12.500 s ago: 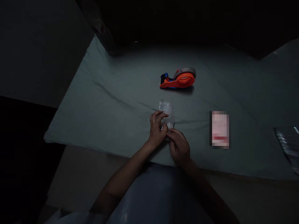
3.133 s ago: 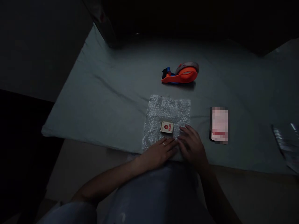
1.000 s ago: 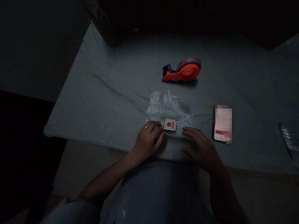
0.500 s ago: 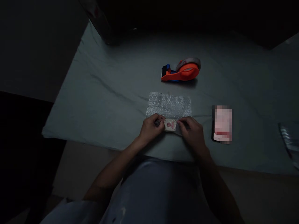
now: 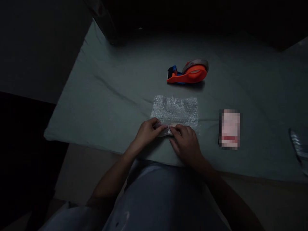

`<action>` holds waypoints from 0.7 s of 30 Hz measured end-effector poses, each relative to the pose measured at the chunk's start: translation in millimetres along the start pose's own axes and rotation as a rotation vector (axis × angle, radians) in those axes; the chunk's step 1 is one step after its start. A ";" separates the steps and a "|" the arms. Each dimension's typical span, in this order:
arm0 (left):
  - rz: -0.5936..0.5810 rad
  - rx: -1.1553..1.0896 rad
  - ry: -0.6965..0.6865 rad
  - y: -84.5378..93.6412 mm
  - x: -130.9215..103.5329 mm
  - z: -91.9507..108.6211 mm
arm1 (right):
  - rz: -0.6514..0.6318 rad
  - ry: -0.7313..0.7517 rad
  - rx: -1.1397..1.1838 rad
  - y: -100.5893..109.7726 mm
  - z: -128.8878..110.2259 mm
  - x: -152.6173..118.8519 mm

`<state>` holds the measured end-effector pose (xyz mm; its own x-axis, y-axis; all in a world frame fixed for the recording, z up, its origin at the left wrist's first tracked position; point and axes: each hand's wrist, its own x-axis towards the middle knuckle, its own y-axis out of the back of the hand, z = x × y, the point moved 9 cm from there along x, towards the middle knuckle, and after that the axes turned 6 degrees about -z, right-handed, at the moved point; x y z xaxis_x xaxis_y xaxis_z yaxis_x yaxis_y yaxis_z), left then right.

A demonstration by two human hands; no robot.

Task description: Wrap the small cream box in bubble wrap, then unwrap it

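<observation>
Translucent bubble wrap (image 5: pixel 175 110), one sheet: near edge pinched in nearly closed left hand (image 5: pixel 149 132); right hand (image 5: pixel 186 141), half-curled, presses it. One tape dispenser (image 5: pixel 188 74).

Head-height view, forward and down

The sheet (image 5: pixel 176 109) looked like clear bubbled plastic, rough and crinkled, with small glossy glints. The tape dispenser (image 5: pixel 189 76) had smooth orange plastic. The table cover (image 5: pixel 115 112) looked like matt, softly creased cloth, and the packet (image 5: pixel 300 147) at the right edge had a glossy surface.
</observation>
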<state>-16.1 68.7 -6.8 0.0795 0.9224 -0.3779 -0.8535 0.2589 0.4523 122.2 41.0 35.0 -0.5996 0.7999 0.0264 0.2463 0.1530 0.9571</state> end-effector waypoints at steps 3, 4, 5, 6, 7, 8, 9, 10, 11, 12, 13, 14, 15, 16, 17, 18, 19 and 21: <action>-0.010 0.079 0.011 11.7 -8.2 -10.1 | -0.015 0.017 -0.036 1.2 -2.5 3.2; 0.017 0.116 -0.019 15.4 -10.7 -10.3 | -0.021 0.015 -0.048 1.3 -2.9 3.8; 0.057 0.150 -0.057 18.8 -13.1 -9.0 | -0.026 0.009 -0.059 1.3 -3.0 4.2; 0.102 0.177 -0.093 21.6 -15.3 -7.2 | -0.032 0.002 -0.063 1.1 -3.1 4.4; 0.146 0.192 -0.117 23.9 -17.1 -5.6 | -0.035 -0.002 -0.063 0.9 -3.2 4.5; 0.181 0.195 -0.124 25.5 -18.0 -4.8 | -0.034 -0.002 -0.058 0.9 -3.5 4.4; 0.197 0.190 -0.114 25.9 -17.9 -4.8 | -0.034 0.000 -0.053 0.9 -3.9 4.2; 0.191 0.184 -0.091 25.2 -16.7 -5.2 | -0.033 0.003 -0.049 0.8 -4.1 4.0; 0.171 0.184 -0.060 23.8 -14.7 -5.8 | -0.032 0.004 -0.047 0.7 -3.9 3.8; 0.140 0.191 -0.024 21.9 -12.4 -6.7 | -0.031 0.002 -0.046 0.7 -3.4 3.6; 0.100 0.202 0.011 19.7 -10.0 -7.6 | -0.032 0.000 -0.045 0.4 -2.7 3.3; 0.058 0.210 0.041 17.2 -7.8 -8.6 | -0.031 -0.003 -0.042 0.2 -2.0 3.0; 0.020 0.211 0.065 14.8 -5.9 -9.7 | -0.032 -0.004 -0.037 0.0 -1.4 2.7; -0.007 0.198 0.081 12.8 -4.4 -10.7 | -0.032 -0.002 -0.031 -0.3 -1.2 2.3; -0.023 0.175 0.090 10.9 -3.2 -11.5 | -0.033 0.001 -0.025 -0.6 -1.2 2.0; -0.028 0.152 0.095 9.3 -2.3 -12.2 | -0.035 0.003 -0.020 -0.8 -1.4 1.7; -0.019 0.134 0.099 8.1 -2.0 -12.7 | -0.035 0.002 -0.017 -0.9 -1.4 1.4; 0.043 0.126 0.091 7.5 -2.7 -10.8 | -0.034 -0.002 -0.018 -0.6 -1.6 1.4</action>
<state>-28.3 65.0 -11.1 -0.0077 0.9052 -0.4249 -0.7832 0.2587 0.5653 120.0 41.1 35.0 -0.6057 0.7957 -0.0069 0.2123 0.1699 0.9623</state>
